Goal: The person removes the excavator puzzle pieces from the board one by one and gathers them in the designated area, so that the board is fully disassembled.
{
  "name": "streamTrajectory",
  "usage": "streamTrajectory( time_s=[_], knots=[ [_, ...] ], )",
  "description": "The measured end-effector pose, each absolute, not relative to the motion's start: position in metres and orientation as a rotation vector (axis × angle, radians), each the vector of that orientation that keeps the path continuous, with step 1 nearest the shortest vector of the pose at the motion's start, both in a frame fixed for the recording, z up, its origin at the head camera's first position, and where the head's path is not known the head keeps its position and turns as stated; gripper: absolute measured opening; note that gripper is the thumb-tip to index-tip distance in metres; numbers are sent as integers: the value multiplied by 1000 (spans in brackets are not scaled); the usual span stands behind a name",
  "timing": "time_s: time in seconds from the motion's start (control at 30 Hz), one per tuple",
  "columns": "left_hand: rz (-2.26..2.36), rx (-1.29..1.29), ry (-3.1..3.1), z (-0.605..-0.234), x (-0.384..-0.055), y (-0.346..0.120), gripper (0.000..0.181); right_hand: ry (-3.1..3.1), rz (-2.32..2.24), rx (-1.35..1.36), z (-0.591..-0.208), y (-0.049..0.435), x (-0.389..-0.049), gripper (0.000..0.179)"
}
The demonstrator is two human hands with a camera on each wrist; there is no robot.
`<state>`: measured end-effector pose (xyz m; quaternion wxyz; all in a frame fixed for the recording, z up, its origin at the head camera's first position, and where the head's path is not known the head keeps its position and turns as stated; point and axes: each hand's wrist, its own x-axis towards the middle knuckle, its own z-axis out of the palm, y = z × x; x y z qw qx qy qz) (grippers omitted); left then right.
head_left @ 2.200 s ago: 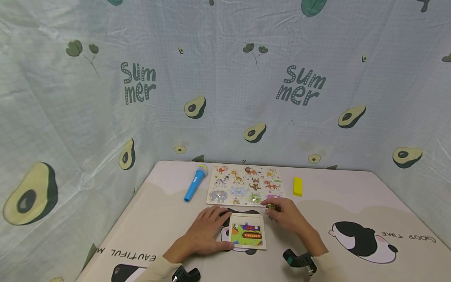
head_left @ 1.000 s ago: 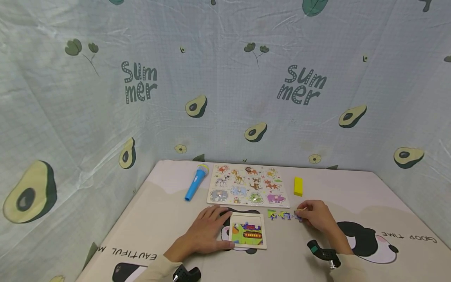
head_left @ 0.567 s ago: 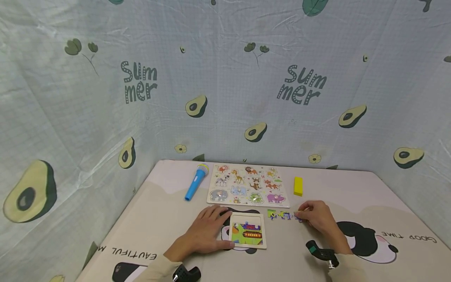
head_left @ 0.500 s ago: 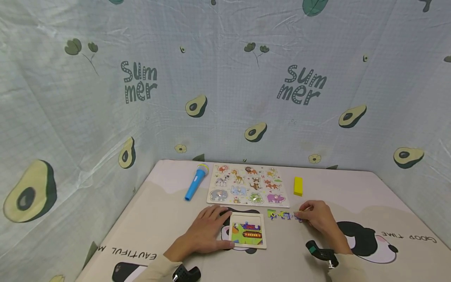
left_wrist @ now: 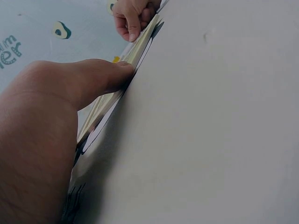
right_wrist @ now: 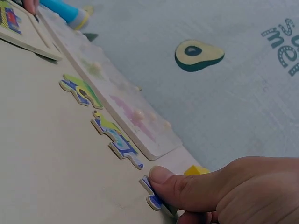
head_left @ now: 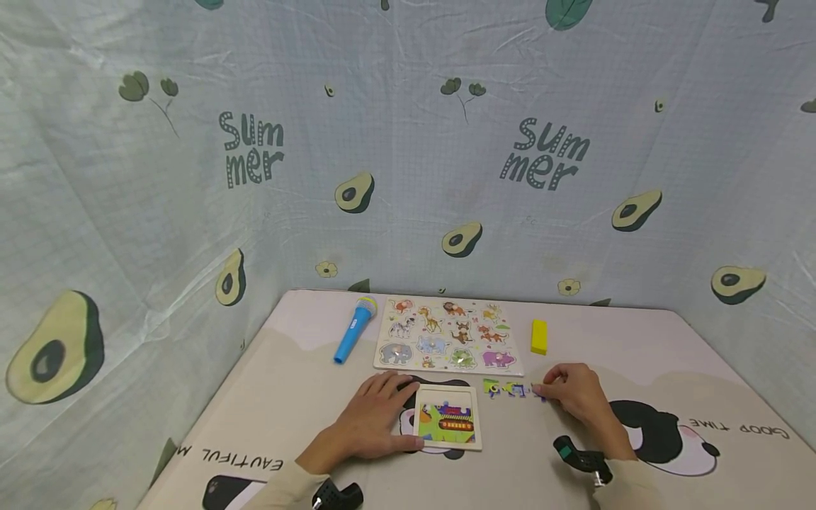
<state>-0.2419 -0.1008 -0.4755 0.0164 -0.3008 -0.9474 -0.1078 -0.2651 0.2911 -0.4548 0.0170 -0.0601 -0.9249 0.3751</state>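
My left hand (head_left: 377, 419) rests flat beside a small wooden jigsaw tray (head_left: 473, 448), its thumb (left_wrist: 100, 79) along the near edge and fingertips at the upper left corner. In the tray lies a partly filled, colourful vehicle picture with a bare strip at the top. To the right, my right hand (head_left: 576, 394) pinches a blue puzzle piece (right_wrist: 153, 201) between thumb and fingers, low over the table; the fingers hide part of it. Two loose puzzle pieces, a green-and-blue one (right_wrist: 80, 89) and one with a blue outline (right_wrist: 117, 140), lie in a row to its left.
Behind the pieces lies a wooden animal puzzle board (head_left: 449, 334) with knobs. A blue toy microphone (head_left: 354, 333) lies to its left and a yellow block (head_left: 539, 337) to its right. A printed curtain (head_left: 408, 177) stands along the table's back and sides.
My right hand has moved right from beside the tray, and two pieces once under it now lie uncovered in a row. Over the last second it has hardly moved. The left hand stays put.
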Motion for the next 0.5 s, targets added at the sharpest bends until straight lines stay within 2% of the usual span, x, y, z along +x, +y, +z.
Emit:
streamTrajectory(
  time_s=[0.5],
  knots=[
    [-357, -937, -2948, -474, -241, -101, 96, -2822, 1121, -65, -438, 278, -265, 34]
  ],
)
